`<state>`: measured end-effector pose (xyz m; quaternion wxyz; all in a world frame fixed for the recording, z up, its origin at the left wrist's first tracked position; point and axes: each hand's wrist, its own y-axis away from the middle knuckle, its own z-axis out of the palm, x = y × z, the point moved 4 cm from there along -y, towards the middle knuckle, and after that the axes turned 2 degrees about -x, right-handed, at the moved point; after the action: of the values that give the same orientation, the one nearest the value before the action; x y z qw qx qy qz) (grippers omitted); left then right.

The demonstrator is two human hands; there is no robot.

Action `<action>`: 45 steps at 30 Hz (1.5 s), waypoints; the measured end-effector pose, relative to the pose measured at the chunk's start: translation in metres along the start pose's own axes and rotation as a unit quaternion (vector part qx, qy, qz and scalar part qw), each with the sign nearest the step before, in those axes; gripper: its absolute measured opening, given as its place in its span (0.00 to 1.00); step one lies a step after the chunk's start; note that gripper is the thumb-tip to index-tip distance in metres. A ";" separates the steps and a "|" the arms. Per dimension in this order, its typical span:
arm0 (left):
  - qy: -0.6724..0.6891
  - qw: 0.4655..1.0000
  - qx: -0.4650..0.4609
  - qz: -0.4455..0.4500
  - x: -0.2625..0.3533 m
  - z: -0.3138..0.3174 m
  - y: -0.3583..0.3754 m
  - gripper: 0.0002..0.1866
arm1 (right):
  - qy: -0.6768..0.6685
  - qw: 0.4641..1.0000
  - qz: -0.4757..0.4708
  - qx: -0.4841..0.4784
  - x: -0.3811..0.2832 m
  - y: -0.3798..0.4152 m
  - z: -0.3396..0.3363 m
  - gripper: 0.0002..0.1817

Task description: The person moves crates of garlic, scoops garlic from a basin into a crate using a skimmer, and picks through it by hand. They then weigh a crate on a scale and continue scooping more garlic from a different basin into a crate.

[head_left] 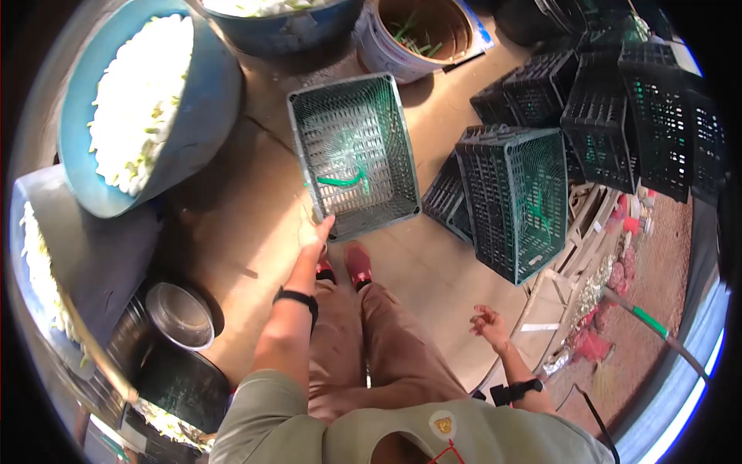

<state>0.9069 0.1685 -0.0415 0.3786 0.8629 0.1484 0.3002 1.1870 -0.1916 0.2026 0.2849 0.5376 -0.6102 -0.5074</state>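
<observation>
My left hand [317,232] grips the near left corner of a dark plastic crate [405,155], its fingers round the rim. The crate has slotted walls and stands open side up in front of my feet, with a green strip lying inside. My right hand [490,326] is off to the right, away from the crate, fingers loosely curled and apart, holding nothing. A second slotted crate [506,197], tilted on its side, is beyond my right hand.
Blue tub [205,116] of pale cut vegetables at upper left; another tub [290,31] and a white bucket [386,50] at the top. Metal bowl [180,315] at left. Stacked black crates [599,116] at upper right. A metal frame [553,290] edges the floor.
</observation>
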 end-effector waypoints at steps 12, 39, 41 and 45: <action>0.272 0.960 -0.058 -0.035 -0.040 -0.011 -0.082 0.13 | -0.033 0.996 -0.018 -0.080 -0.060 -0.043 0.072 0.19; -0.440 0.884 0.115 0.103 0.001 -0.269 0.038 0.30 | -0.492 0.825 -0.272 0.063 -0.406 -0.313 0.097 0.18; -0.477 0.862 0.125 0.115 -0.003 -0.277 0.043 0.30 | -0.497 0.827 -0.251 0.076 -0.354 -0.259 0.099 0.15; -0.512 0.839 0.121 0.140 -0.022 -0.306 0.062 0.29 | -0.461 0.862 -0.192 0.083 -0.241 -0.170 0.130 0.14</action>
<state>0.6987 0.2891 0.1581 0.2472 0.9441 -0.1540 -0.1546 1.1954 0.0926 0.0513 -0.1776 0.3708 -0.5962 -0.6896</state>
